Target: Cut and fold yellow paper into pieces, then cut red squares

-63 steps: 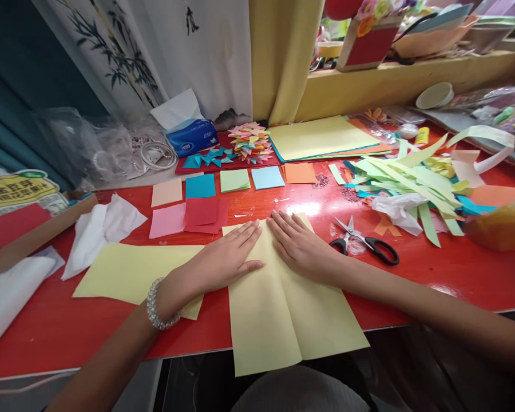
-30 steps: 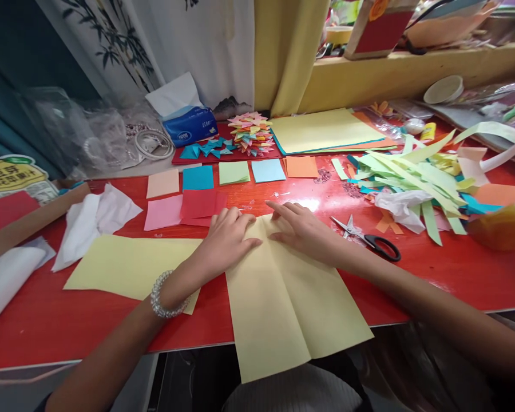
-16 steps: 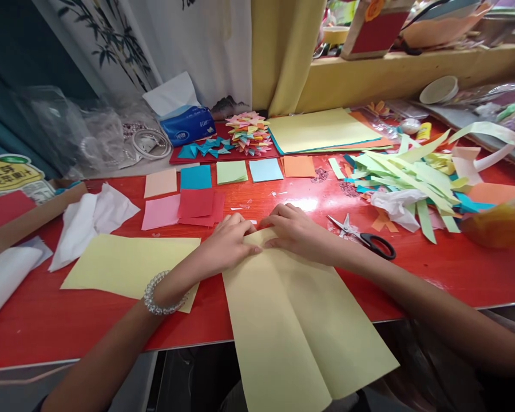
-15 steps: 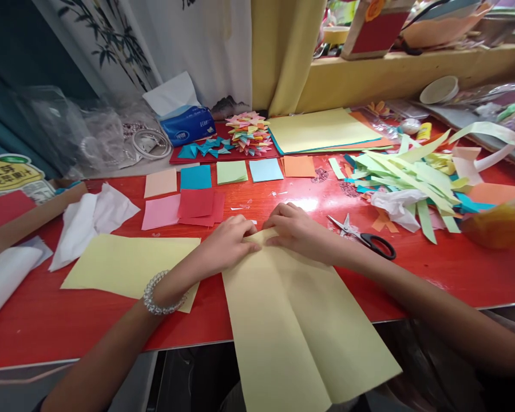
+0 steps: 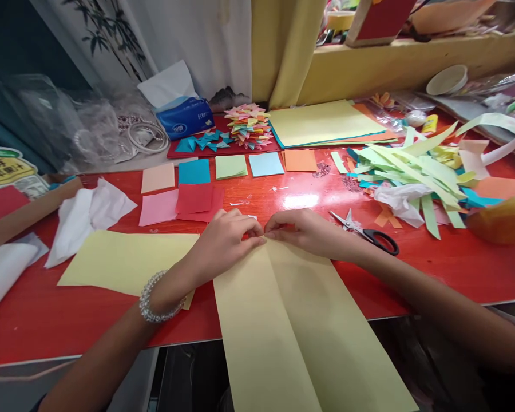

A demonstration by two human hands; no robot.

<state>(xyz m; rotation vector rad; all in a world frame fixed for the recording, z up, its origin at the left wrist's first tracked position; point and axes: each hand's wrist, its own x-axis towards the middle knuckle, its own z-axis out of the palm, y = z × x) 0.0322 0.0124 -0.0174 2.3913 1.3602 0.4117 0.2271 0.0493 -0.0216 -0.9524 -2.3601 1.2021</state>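
A large pale yellow sheet (image 5: 278,320) with a lengthwise crease hangs over the table's front edge toward me. My left hand (image 5: 227,243) pinches its far edge near the crease, fingers closed. Right beside it, my right hand (image 5: 302,232) has its fingertips closed on the same edge. A second yellow sheet (image 5: 120,257) lies flat under my left forearm. To the right of my right hand are scissors (image 5: 364,232) with black handles, blades partly apart.
Small coloured paper squares (image 5: 194,198) lie beyond my hands. Cut green strips (image 5: 420,171) are heaped at right, near a white cup (image 5: 447,80). Behind stand a blue tissue pack (image 5: 184,118), a folded-paper piece (image 5: 249,127) and stacked sheets (image 5: 326,123). Crumpled tissue (image 5: 86,217) lies left.
My fingertips have come closer together at the sheet's far edge, and my right fingers are less bunched. The sheet has shifted slightly toward me. The camera view has moved slightly.
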